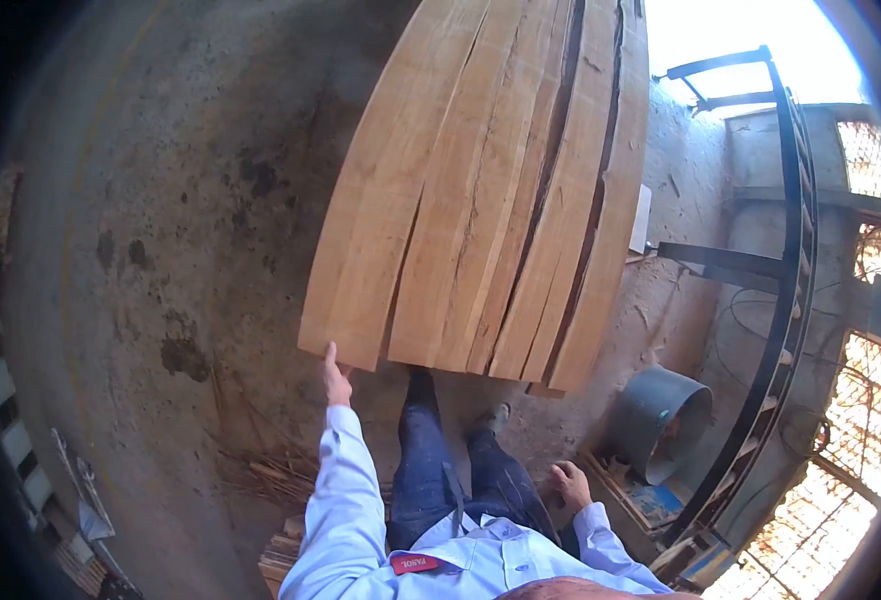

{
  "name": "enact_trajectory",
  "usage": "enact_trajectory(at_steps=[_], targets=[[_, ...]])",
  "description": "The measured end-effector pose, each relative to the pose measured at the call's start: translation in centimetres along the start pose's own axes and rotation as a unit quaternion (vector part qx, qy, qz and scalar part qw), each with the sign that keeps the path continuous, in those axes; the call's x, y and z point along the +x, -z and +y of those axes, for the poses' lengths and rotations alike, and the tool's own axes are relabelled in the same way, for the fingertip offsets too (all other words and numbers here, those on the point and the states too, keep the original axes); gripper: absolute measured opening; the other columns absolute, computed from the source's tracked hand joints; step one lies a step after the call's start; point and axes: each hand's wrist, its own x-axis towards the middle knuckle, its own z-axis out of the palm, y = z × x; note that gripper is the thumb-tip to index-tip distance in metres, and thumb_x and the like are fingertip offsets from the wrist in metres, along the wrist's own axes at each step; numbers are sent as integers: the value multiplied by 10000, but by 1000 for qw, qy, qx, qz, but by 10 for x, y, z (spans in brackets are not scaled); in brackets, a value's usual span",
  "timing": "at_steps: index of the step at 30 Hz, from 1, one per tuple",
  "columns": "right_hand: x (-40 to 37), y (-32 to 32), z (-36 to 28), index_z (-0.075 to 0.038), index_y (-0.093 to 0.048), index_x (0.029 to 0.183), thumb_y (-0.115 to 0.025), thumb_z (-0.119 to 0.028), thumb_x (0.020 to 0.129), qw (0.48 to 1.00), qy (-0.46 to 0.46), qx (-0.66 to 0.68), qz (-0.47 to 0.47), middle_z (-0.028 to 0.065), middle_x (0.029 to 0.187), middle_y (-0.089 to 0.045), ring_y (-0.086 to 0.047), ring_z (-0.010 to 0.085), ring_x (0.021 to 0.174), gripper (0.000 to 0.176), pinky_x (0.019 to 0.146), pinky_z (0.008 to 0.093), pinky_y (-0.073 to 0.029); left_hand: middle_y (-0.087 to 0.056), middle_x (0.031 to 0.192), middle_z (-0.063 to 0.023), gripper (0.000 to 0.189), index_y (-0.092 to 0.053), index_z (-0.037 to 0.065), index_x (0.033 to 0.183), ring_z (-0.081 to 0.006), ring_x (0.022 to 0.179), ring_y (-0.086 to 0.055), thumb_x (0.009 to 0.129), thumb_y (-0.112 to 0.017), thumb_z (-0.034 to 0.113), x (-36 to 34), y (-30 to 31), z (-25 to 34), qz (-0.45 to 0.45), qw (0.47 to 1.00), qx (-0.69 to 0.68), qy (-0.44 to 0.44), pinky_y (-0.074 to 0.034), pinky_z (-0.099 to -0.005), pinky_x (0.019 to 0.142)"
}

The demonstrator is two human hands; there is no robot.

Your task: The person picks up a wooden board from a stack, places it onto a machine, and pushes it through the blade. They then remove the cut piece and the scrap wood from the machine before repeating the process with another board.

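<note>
Long wooden planks (461, 230) lie side by side in front of me, with dark cracks and gaps between several of them. At the near end of the leftmost plank (361, 250), my left hand (337, 378) touches the corner, one finger on the top face and the others mostly hidden below the edge. My right hand (571, 485) hangs low beside my right leg, away from the planks, its fingers curled; whether anything is in it is too small to tell.
A grey metal drum (661, 420) lies at the right near a wooden tray. A dark metal frame (786, 270) rises along the right wall. Thin wood scraps (286, 478) lie on the floor left of my legs, above stacked offcuts (279, 555).
</note>
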Motion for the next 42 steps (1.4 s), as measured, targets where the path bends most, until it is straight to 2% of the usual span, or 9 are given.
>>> enact_trajectory(at_steps=[10,15,16,18,20,26,30,37,42], targets=[[-16,-112,-151,-58,-494,1392,-541,-454,1015,882,109,376,-263,107,1334,-594,-561,222,1198,550,1010,370,-447,-734,952,-119,261,-698,29,1056,-217,782,-723,887,-753,220,-295,-91,-18,-249,960,95,91,-616,-342,711],[-44,-70,-148,-61,-551,1305,-529,-581,975,675,61,640,-362,134,1210,-638,-628,244,1088,618,938,406,-520,-727,928,-57,197,-703,59,1045,-143,744,-691,929,-716,218,-387,-136,-110,-266,950,141,86,-585,-293,659],[17,-81,-105,-52,-563,1296,-581,-520,973,340,94,692,-630,139,1194,-646,-640,244,1066,569,936,413,-528,-721,945,-41,202,-698,66,1064,-129,746,-680,936,-711,222,-398,-133,-129,-273,946,156,85,-576,-288,652],[-5,-55,-83,-52,-577,1290,-629,-453,965,646,77,665,-366,128,1173,-662,-651,251,1052,519,939,409,-534,-714,950,-31,204,-695,67,1072,-118,757,-672,945,-701,227,-411,-122,-164,-297,937,144,116,-560,-271,656],[-25,-28,-63,-56,-593,1271,-672,-392,953,722,91,663,-176,109,1148,-677,-661,244,1028,469,924,401,-545,-698,833,-31,224,-688,59,930,-124,653,-642,952,-693,282,-433,-109,-200,-317,925,159,136,-526,-252,594],[-50,65,146,-29,-616,1220,-708,-285,943,653,134,744,37,79,1134,-689,-681,222,989,388,860,387,-571,-696,939,-77,349,-658,6,1057,-157,782,-678,1028,-551,336,-576,-68,-180,-535,615,554,169,-563,-290,712],[-123,116,320,5,-616,1204,-673,-380,963,637,142,727,213,88,1049,-691,-668,194,945,458,823,370,-570,-673,963,-106,401,-606,15,1090,-194,789,-676,980,-628,400,-526,-65,-224,-427,786,445,43,-582,-320,698],[-303,168,590,53,-662,1134,-625,-426,982,696,35,459,552,89,1057,-690,-641,157,907,504,809,326,-536,-410,1466,-291,926,-336,-92,1439,-418,1329,-460,895,-658,585,-459,-109,-291,-467,830,282,119,-440,-499,1067],[-444,181,662,43,-709,963,-676,-348,937,698,-62,361,616,50,857,-709,-598,98,755,393,689,306,-495,-546,1427,-107,546,-479,73,1430,-286,1299,-513,1045,-443,458,-507,-106,-319,-533,778,275,189,-386,-473,1124]])
